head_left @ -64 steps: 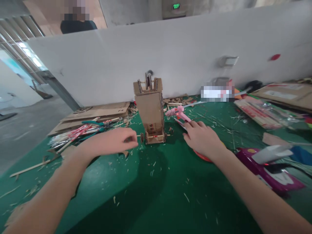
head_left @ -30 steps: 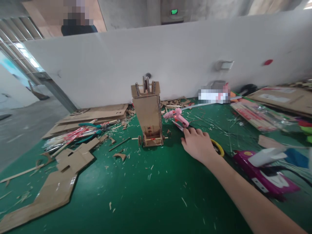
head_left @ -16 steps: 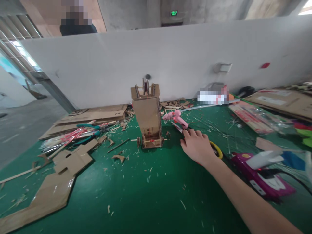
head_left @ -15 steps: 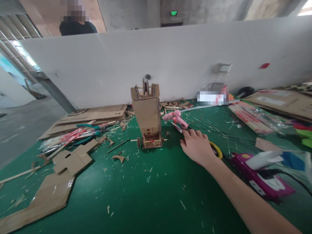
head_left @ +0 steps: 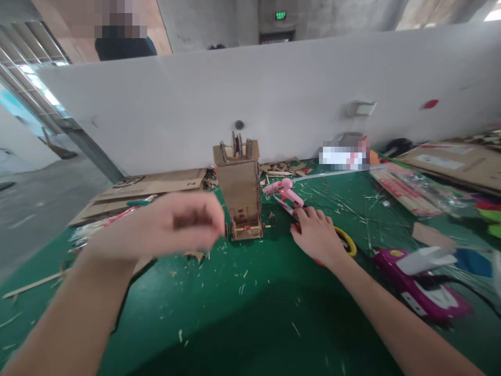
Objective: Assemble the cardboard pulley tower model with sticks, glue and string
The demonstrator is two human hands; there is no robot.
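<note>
We are hovering our loosely curled, empty left hand (head_left: 172, 225) near the cardboard tower (head_left: 239, 186); our right hand (head_left: 317, 235) is lying flat on the scissors (head_left: 346, 241).

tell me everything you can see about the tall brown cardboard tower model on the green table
The tall brown cardboard tower model stands upright on the green table, before the white wall. A round wheel sits between posts on top; the base has an open compartment, red marks and small side wheels on a thin axle. The blurred left hand hovers beside it; contact cannot be told.
</note>
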